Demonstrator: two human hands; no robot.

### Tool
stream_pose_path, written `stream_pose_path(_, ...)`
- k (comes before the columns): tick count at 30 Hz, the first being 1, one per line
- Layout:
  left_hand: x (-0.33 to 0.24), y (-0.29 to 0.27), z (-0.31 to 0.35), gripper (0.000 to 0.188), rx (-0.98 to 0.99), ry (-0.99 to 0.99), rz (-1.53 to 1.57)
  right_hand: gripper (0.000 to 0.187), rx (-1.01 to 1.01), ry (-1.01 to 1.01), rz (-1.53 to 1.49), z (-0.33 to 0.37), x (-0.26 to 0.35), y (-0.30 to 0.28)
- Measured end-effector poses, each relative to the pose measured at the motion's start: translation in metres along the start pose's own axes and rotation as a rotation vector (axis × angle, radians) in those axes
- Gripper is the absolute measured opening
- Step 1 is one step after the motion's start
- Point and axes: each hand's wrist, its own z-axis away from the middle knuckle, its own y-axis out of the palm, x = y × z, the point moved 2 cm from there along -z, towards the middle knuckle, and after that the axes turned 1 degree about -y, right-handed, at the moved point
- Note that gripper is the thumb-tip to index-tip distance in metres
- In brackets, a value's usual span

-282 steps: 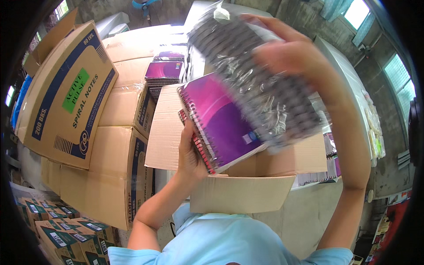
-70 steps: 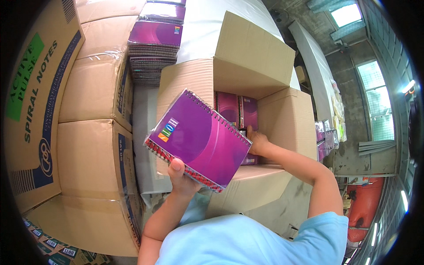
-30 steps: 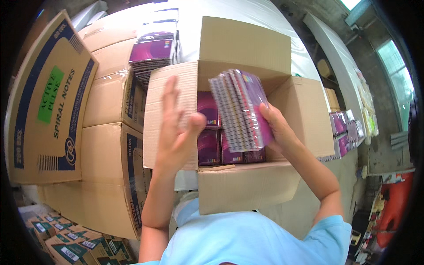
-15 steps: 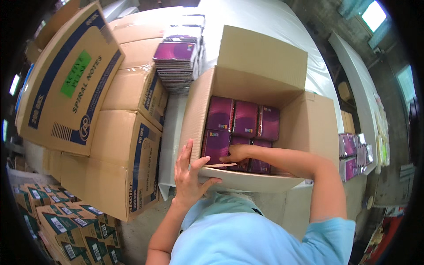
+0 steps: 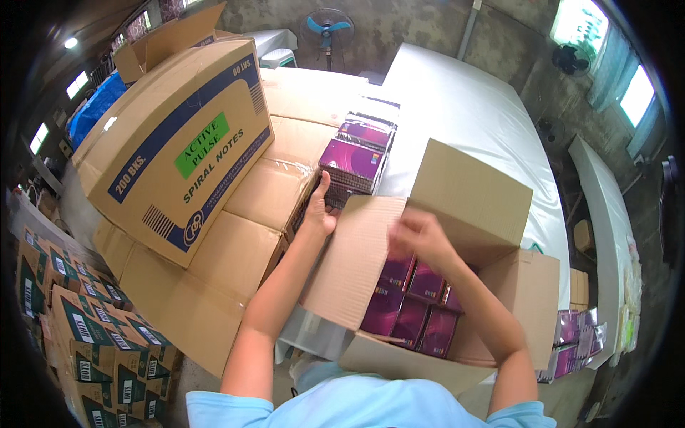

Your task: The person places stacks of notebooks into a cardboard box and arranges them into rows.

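Concrete walls (image 5: pixel 428 28) and a white-covered table (image 5: pixel 464 107) are seen beyond an open cardboard box (image 5: pixel 524 299), whose flaps are spread wide. Purple notebooks (image 5: pixel 382 308) are packed in rows inside the box. More are piled in a tall stack (image 5: pixel 352 164) just beyond the box's left flap (image 5: pixel 365 246), where the left hand (image 5: pixel 325 210) is placed at the stack's near side, one digit raised against it; whether the stack is firmly gripped cannot be told. Over the box's left side, the right hand (image 5: pixel 426 239) is caught in a blur with its fingers curled; whether anything is grasped cannot be made out. To the left of the box, taped cartons (image 5: pixel 242 246) are lined up, topped by a larger carton (image 5: pixel 171 171) marked with a green label (image 5: pixel 202 146). Farther left of the box, brown-and-green boxes (image 5: pixel 93 335) are heaped. Right of the box, loose notebooks (image 5: pixel 567 353) are laid out. Far behind the box, a blue-bladed fan (image 5: pixel 328 30) is positioned.
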Motion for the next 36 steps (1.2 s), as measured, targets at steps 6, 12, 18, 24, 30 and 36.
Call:
stream_pose_path(6, 0.018, 0.023, -0.083, 0.075, -0.005, -0.038, 0.131, 0.076, -0.607, 0.197, -0.109, -0.177, 0.011, -0.007)
stream_pose_path(12, 0.022, 0.031, -0.092, 0.052, -0.277, 0.087, 0.197, 0.039, -0.304, 0.319, -0.394, -0.197, -0.010, -0.004)
stream_pose_path(18, 0.021, 0.045, -0.063, 0.067, -0.112, 0.336, 0.268, 0.063, -0.280, -0.007, -0.338, -0.170, 0.007, 0.007)
stream_pose_path(24, -0.033, 0.055, -0.005, 0.055, 0.631, 0.318, 0.512, 0.077, -0.539, -0.657, 0.682, -0.073, 0.076, 0.047)
stream_pose_path(30, -0.043, 0.022, 0.025, 0.067, 0.796, 0.347, 0.352, 0.085, -0.329, -0.669, 0.400, -0.002, 0.124, 0.025)
stream_pose_path(36, 0.002, 0.039, 0.139, 0.061, 0.877, 0.081, 0.366, 0.094, -0.366, -0.593, 0.836, 0.050, 0.120, 0.015)
